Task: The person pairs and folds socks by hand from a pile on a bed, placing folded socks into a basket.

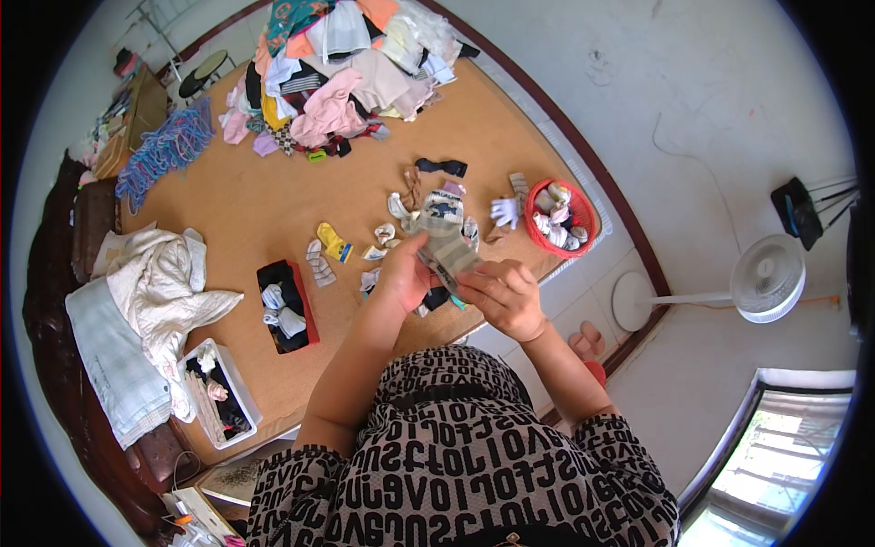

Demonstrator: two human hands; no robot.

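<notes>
Between my two hands is a grey patterned sock (pixel 447 242), stretched out above the bed mat. My left hand (pixel 403 272) has its thumb and fingers closed on the sock's left side. The fingers of my right hand (pixel 507 299) are curled round its lower right end. Beneath and around it lie several loose socks, among them a yellow one (pixel 334 242) and a grey striped one (pixel 321 263). A white glove (pixel 504 213) and a dark cloth piece (pixel 442 168) lie farther off. Part of the small pile is hidden behind my hands.
A red basket (pixel 594 215) of rolled socks stands at the right edge. On the left are a black-and-red box (pixel 312 314), a white bin (pixel 248 428), a quilt (pixel 164 283) and blue hangers (pixel 169 150). A clothes heap (pixel 365 82) lies far off; a fan (pixel 767 278) stands right.
</notes>
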